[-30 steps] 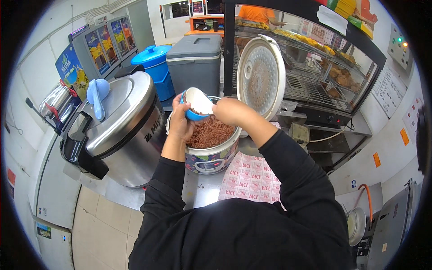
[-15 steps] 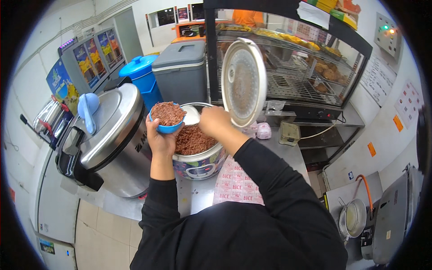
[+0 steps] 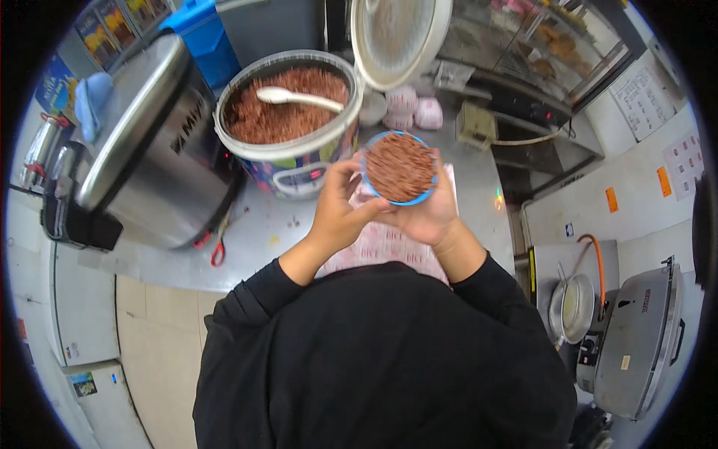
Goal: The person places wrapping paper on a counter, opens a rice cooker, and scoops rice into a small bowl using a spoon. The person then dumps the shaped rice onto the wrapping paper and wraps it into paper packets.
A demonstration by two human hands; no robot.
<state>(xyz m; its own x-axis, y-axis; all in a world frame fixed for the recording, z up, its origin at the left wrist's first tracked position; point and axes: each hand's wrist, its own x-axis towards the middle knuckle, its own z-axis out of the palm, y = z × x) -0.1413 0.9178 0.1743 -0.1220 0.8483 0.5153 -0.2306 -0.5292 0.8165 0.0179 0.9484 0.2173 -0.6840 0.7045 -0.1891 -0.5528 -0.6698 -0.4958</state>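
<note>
A small blue-rimmed bowl (image 3: 399,168) heaped with reddish-brown rice sits cupped between both hands over the steel counter. My left hand (image 3: 340,211) grips its left side with the thumb near the rim. My right hand (image 3: 428,215) supports it from below and on the right. Behind it stands an open rice cooker pot (image 3: 290,142) filled with the same rice, with a white rice paddle (image 3: 298,97) lying on top. The cooker's round lid (image 3: 396,37) stands raised behind.
A large closed steel rice cooker (image 3: 146,150) stands on the left. Red-handled scissors (image 3: 218,251) lie on the counter (image 3: 479,194). Pink wrapped packets (image 3: 415,114) sit behind the bowl, a pink printed sheet (image 3: 381,247) under my hands. A heated food display case (image 3: 553,52) is at the back right.
The paddle has left my right hand and now lies in the pot. The filled bowl has come away from the pot toward me, now held in both hands.
</note>
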